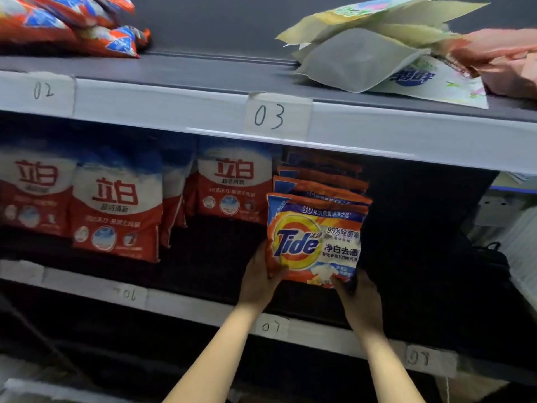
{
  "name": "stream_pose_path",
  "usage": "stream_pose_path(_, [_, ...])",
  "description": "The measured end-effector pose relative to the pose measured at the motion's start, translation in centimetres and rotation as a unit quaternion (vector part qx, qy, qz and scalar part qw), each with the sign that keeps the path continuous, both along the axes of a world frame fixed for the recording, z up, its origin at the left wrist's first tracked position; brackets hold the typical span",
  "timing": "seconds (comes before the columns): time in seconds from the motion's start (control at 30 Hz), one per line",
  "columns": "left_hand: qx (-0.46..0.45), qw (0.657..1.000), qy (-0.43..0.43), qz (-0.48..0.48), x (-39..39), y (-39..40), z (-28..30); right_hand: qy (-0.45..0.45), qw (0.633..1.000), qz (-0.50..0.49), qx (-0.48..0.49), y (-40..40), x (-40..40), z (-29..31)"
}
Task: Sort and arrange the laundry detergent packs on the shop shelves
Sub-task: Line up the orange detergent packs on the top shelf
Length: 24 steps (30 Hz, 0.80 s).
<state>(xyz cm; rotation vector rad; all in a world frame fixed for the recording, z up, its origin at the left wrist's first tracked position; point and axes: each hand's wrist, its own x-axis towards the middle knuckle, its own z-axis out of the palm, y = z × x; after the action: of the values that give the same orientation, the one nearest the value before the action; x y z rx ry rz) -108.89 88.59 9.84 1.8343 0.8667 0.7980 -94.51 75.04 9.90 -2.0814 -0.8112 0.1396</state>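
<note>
There is one view only, from a wide-angle camera worn on the person's head. It faces forward into a set of shop shelves at close range, near enough that both forearms reach in from the bottom edge. The middle shelf (203, 274) sits roughly at eye level and is seen almost straight on. The upper shelf (174, 71) is seen slightly from above, so its top surface shows. The wide lens bends the shelf edges, which slope down toward the right. The frame tilts a little, and the shelving's right end shows at the right edge.
</note>
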Motion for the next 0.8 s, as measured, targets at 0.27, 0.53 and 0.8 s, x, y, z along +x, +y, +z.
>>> stream_pose_path(0.27, [0.079,0.964,0.256,0.003,-2.9,-0.6,0.9,-0.016,0.997,-0.069,-0.036,-0.7,-0.7,-0.8])
stream_pose_path(0.53, [0.211,0.924,0.312,-0.069,-9.7,-0.1,1.6,-0.122,0.990,-0.064,-0.019,-0.9,-8.1,-1.4])
stream_pose_path(0.8, [0.340,0.891,0.297,-0.053,-22.6,4.2,6.2,-0.161,0.973,0.161,-0.033,6.8,-23.8,3.5])
